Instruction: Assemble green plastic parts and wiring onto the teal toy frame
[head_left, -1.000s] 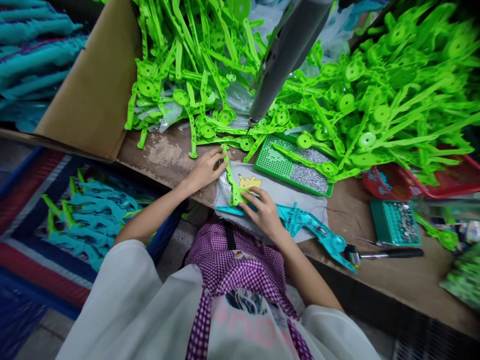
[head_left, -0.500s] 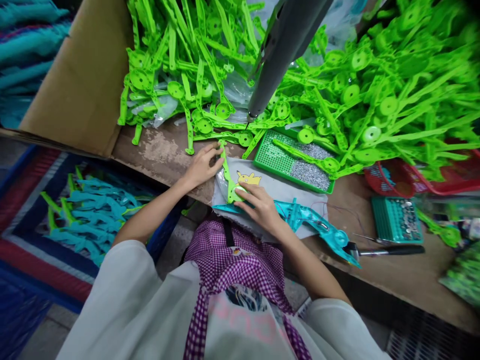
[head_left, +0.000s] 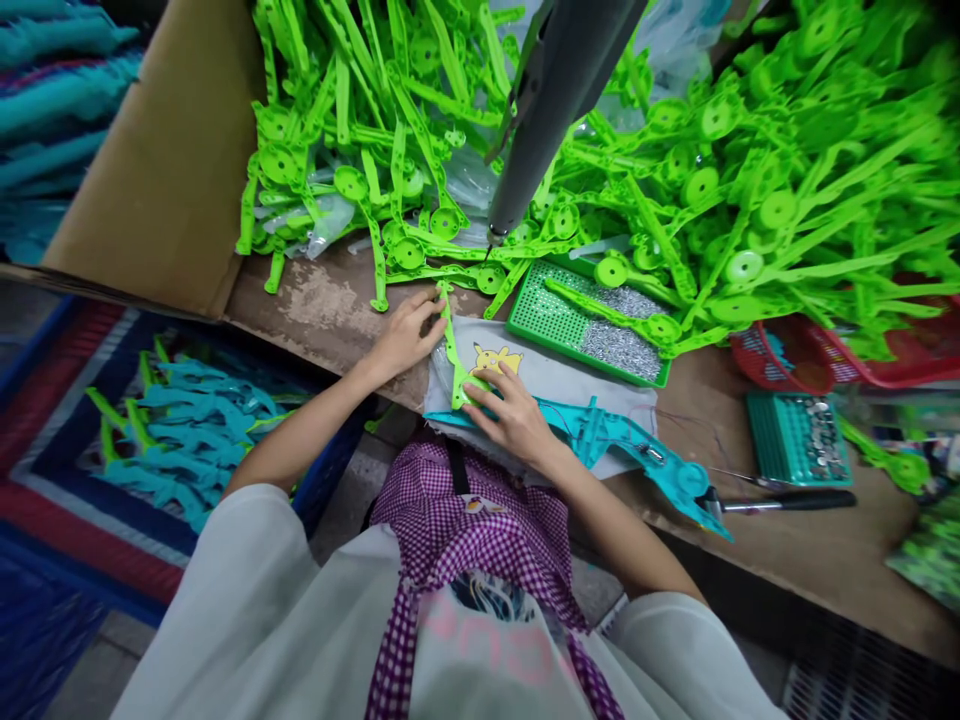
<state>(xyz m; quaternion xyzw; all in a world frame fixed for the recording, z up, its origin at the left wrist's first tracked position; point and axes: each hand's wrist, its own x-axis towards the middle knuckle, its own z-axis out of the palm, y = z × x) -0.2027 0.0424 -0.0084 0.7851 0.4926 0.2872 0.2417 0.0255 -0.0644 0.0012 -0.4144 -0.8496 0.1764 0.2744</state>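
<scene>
A bright green plastic arm-shaped part (head_left: 452, 350) stands out over a grey cloth (head_left: 540, 350) printed with a yellow cartoon figure. My left hand (head_left: 409, 335) grips its upper end between thumb and fingers. At its lower, wider end, my right hand (head_left: 517, 415) has its fingers closed over the round disc, most of which they hide. Clear film-like material (head_left: 440, 368) shows along the green part's left side. Beneath and beside my right hand lies a long turquoise plastic part (head_left: 596, 432), its right end near a hammer (head_left: 787, 502).
A grey hanging screwdriver (head_left: 525, 160) points down above the bench. Green parts (head_left: 420, 130) heap along the back. A green basket (head_left: 529, 310) holds small screws; a teal tray (head_left: 772, 440) holds metal pieces. At left are a cardboard box (head_left: 161, 150) and a bin of turquoise parts (head_left: 202, 420).
My right hand's fingers have shifted slightly left and now cover more of the green part's disc. My left hand keeps its place. The screwdriver tip has swung a little left.
</scene>
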